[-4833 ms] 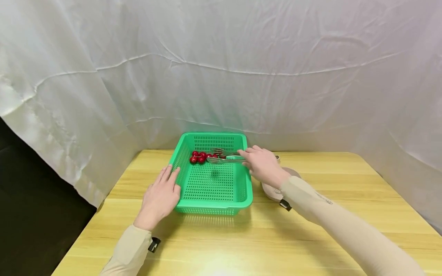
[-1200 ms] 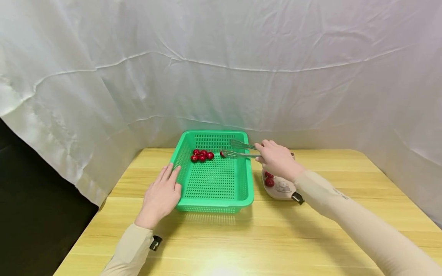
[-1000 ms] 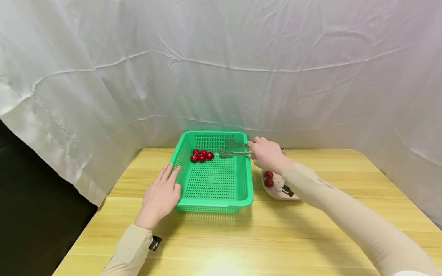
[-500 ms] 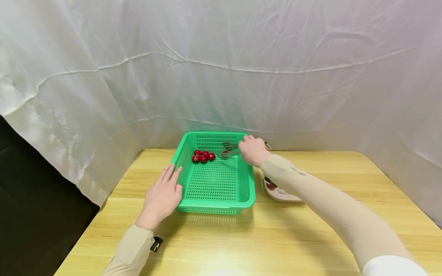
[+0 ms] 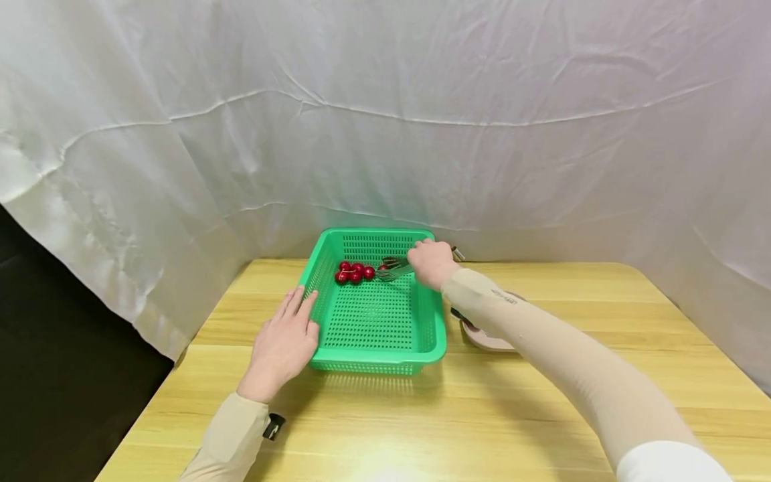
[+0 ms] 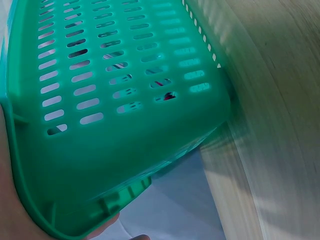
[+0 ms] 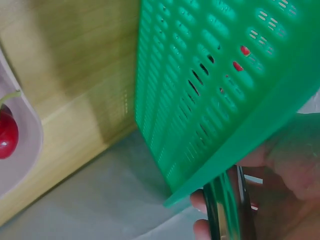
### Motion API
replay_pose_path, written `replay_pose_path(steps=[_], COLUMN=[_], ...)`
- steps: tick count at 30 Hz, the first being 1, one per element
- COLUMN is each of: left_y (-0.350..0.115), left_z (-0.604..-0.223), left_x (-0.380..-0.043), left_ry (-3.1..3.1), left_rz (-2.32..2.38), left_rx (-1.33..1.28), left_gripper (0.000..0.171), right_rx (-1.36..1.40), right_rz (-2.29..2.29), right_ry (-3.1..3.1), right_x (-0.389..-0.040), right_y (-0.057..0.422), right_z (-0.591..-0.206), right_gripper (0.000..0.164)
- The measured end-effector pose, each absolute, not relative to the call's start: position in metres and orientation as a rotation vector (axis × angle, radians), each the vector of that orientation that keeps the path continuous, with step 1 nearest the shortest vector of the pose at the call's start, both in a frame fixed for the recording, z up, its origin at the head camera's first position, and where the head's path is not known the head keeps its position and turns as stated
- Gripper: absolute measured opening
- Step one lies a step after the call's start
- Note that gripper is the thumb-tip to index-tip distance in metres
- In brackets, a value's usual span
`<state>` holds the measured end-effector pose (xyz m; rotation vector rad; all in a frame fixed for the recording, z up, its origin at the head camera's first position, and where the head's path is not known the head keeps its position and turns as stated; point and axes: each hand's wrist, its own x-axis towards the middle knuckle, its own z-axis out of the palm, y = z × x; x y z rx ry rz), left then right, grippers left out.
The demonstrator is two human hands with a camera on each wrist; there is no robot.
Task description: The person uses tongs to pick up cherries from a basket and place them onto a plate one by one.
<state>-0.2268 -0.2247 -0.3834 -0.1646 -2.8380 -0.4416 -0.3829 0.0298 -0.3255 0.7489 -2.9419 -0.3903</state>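
Observation:
A green plastic basket (image 5: 376, 357) with slotted walls stands on the table. My left hand (image 5: 283, 348) rests on its left rim with fingers straight. Over the right rim my right hand (image 5: 435, 264) grips metal tongs (image 5: 397, 272), whose slotted heads reach low into the basket, slightly apart. One cherry (image 5: 382, 268) shows at the tongs' tips, partly covered by them. Just left of it, several red cherries (image 5: 356, 276) lie in a cluster. In the right wrist view, the tongs' handle (image 7: 215, 210) passes beneath the rim, in my fingers.
A pale pink dish (image 5: 490, 343) sits right of the basket, mostly under my right forearm. A cherry (image 7: 7, 137) with a stem lies in it in the right wrist view. A white curtain (image 5: 385, 134) hangs behind the wooden table (image 5: 361, 428).
My right hand has moved left and reaches over the basket's rim with the tongs. The cherry at their tips has shifted slightly left. My left hand has stayed on the rim.

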Motion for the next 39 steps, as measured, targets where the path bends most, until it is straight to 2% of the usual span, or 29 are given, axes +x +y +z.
replay_pose_path(steps=[24,32,39], left_y=[-0.228,-0.228,-0.23], left_z=[-0.385,-0.384,-0.383], left_x=[-0.227,-0.224,-0.225], left_ry=[-2.816,-2.821,-2.821], left_rz=[-0.441,-0.446,-0.435], left_rx=[-0.163,-0.163,-0.17], left_gripper=[0.054,0.055,0.054], right_rx=[0.794,0.835,0.844], right_rz=[-0.39,-0.418,-0.437], right_ry=[-2.846,-2.784,-2.744], right_x=[-0.393,-0.39,-0.39], right_y=[0.026,0.024,0.02], right_z=[-0.335,-0.337,-0.338], right_gripper=[0.018,0.023,0.035])
